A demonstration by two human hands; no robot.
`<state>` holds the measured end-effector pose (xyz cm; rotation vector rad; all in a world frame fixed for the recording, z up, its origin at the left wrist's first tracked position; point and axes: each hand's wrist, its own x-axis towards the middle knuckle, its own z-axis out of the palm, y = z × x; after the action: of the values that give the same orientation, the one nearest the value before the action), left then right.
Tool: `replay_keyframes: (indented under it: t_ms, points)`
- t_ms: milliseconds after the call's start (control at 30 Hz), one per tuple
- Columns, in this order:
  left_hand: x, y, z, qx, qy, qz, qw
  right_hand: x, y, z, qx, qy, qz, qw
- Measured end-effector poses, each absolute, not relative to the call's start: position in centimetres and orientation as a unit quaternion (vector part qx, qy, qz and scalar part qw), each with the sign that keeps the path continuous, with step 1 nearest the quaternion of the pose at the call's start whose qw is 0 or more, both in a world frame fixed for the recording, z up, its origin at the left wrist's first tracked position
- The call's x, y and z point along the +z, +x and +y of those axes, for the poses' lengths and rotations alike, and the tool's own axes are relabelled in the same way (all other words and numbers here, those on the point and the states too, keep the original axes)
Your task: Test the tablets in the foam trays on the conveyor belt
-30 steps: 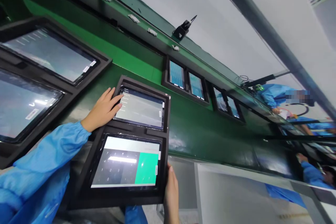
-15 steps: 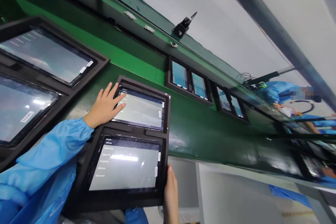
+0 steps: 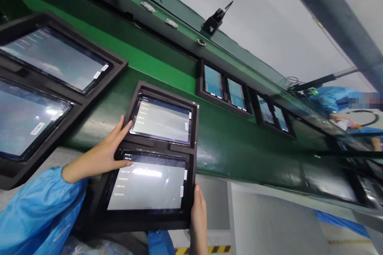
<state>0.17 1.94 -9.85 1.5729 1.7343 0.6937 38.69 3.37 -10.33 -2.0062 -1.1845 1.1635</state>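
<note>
A left hand [image 3: 101, 155] rests spread fingers on the near lit tablet [image 3: 148, 181] in a black two-slot foam tray [image 3: 193, 135]. The right hand [image 3: 199, 213] grips the tray's near corner. Steadying that corner should keep taps accurate.

**Two tablets in a black tray on the green belt**

The left hand [image 3: 112, 149] lies on the tray [image 3: 163, 87], a fingertip touching the near tablet [image 3: 148, 185] at its upper left corner. The right hand [image 3: 199, 217] grips the tray's near right corner. The far tablet [image 3: 163, 121] shows a menu. Another tray [image 3: 118, 63] sits left on the conveyor [image 3: 233, 143].
</note>
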Motion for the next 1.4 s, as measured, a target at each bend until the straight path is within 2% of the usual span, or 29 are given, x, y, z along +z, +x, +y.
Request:
replay_keyframes:
  t_ms: [100, 200, 333, 467, 933, 1067, 1233, 1400]
  points:
    - [-9.4, -0.2, 2.1, 0.248, 0.612, 0.664, 0.351, -10.2, 38.7, 3.5, 0.444, -0.758, -0.410, 0.245]
    - [-9.3, -0.5, 3.0, 0.284, 0.584, 0.669, 0.360, -10.2, 38.8, 3.5, 0.447, -0.766, -0.392, 0.244]
    - [-9.2, -1.2, 5.7, 0.331, 0.560, 0.698, 0.299, -10.0, 38.6, 3.5, 0.451, -0.766, -0.386, 0.248]
    - [-9.1, -1.5, 8.6, 0.308, 0.580, 0.719, 0.227, -9.8, 38.4, 3.5, 0.447, -0.764, -0.393, 0.249]
    - [-8.8, -1.7, 12.3, 0.248, 0.580, 0.747, 0.207, -9.8, 38.2, 3.3, 0.466, -0.741, -0.409, 0.257]
    - [-9.3, -1.8, 8.9, 0.275, 0.595, 0.719, 0.229, -9.4, 37.9, 3.3, 0.469, -0.736, -0.412, 0.261]
    - [-10.5, -0.5, 1.3, 0.291, 0.610, 0.670, 0.306, -9.4, 37.7, 3.5, 0.468, -0.738, -0.408, 0.265]
    - [-10.8, 0.6, -1.0, 0.269, 0.611, 0.683, 0.297, -9.8, 38.0, 3.4, 0.468, -0.732, -0.416, 0.270]
